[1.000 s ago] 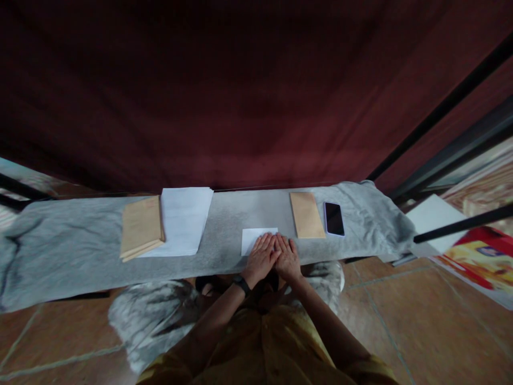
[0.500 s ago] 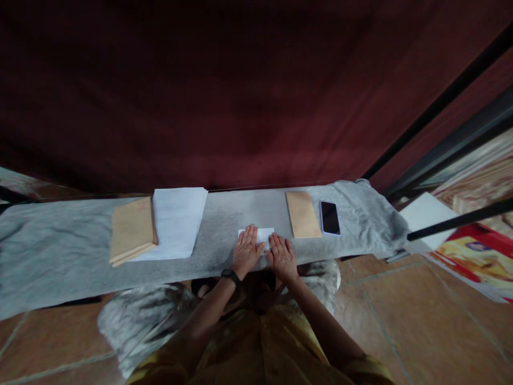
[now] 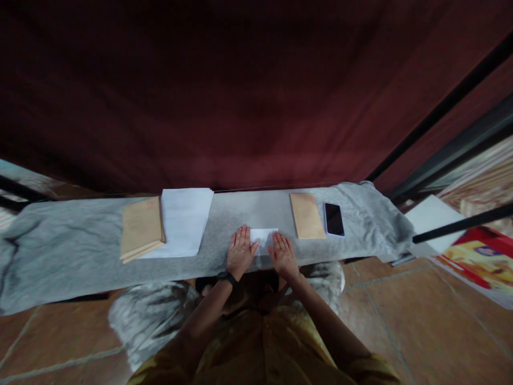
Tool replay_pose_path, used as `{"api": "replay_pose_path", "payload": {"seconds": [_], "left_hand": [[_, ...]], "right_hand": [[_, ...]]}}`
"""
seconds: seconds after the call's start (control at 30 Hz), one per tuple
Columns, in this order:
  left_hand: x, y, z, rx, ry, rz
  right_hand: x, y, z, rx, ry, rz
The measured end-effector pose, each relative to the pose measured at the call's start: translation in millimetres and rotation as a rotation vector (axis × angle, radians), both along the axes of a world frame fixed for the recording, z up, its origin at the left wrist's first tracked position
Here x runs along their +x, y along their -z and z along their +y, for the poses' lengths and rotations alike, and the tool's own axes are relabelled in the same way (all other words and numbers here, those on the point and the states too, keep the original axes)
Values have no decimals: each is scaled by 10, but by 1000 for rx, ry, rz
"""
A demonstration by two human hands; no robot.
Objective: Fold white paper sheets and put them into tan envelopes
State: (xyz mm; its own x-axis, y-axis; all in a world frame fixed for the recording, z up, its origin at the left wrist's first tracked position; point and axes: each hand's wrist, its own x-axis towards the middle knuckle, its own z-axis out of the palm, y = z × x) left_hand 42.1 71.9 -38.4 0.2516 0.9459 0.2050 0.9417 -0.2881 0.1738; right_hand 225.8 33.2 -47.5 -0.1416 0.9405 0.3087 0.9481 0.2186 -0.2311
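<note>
White paper lies on the worktop, a flat brown packet at its two o'clock. Left hand and right hand lie flat at its ends, each grip straight-fingered, pinching nothing; uneven pressure could skew or crease it (soft grey cloth may give).

phone to my right, dark red drape ahead

i see the phone lying flat, its screen dark and its edge pale purple, on a grey cloth that wrinkles towards both ends. the drape fills my view beyond the cloth's far edge. at my far right a black bar crosses in front of a white sheet, and just beside that is a printed red and yellow package. lower down i have brown floor tiles with pale joints and a fluffy grey-and-white cover.
</note>
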Motion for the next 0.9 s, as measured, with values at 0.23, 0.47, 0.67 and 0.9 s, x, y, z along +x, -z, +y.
{"api": "replay_pose_path", "payload": {"seconds": [0.23,0.47,0.67,0.9], "left_hand": [[-12,24,3,10,4,-14],[3,26,6,-24,-20,-15],[1,-11,7,-37,-22,-16],[-7,-3,-8,-17,-26,-36]], "right_hand": [[-313,8,208,-36,-111,-16],[-101,92,236,-22,-70,-60],[87,96,251,-23,-7,-64],[254,60,193,3,59,-32]]}}
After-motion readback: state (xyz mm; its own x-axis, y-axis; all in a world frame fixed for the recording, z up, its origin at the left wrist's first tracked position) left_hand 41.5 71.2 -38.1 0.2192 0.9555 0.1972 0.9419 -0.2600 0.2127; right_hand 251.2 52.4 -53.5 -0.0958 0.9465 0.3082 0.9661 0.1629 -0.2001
